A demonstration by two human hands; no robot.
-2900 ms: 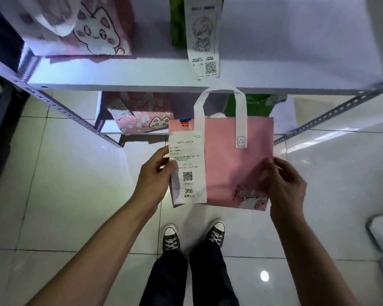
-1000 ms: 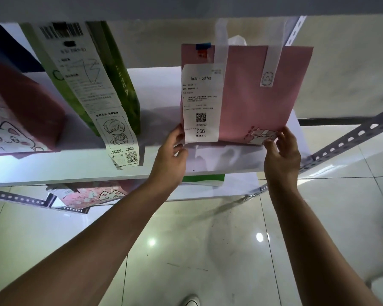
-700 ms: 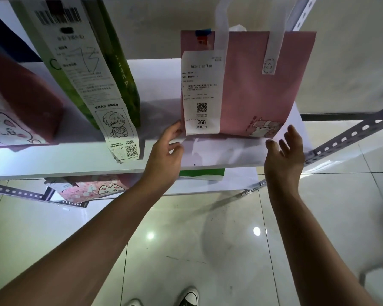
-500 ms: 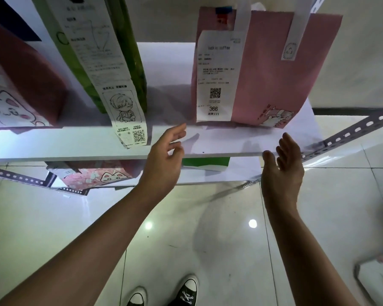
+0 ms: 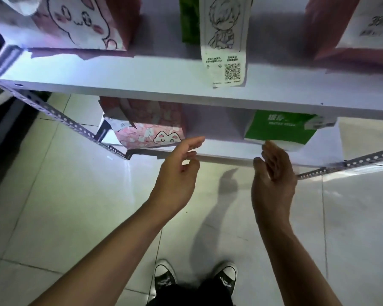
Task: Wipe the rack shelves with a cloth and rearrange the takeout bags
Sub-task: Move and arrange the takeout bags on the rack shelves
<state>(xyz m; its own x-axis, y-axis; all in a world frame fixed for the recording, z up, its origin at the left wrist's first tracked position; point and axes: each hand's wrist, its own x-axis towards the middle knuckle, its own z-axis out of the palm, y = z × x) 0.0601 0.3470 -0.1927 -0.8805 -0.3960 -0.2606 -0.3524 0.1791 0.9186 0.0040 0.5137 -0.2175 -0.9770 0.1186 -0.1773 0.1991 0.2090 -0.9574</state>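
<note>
Head view: both hands hang empty in front of the lower shelf, fingers loosely spread. The left hand is below that shelf's front edge, fingertips near the cat bag standing at the shelf's left end. The right hand reaches up toward the green bag at the shelf's right end; whether it touches is unclear. Above the lower shelf, the upper shelf carries 3 bags: a cat-print bag, a green one with a long receipt, and the pink bag at the right.
</note>
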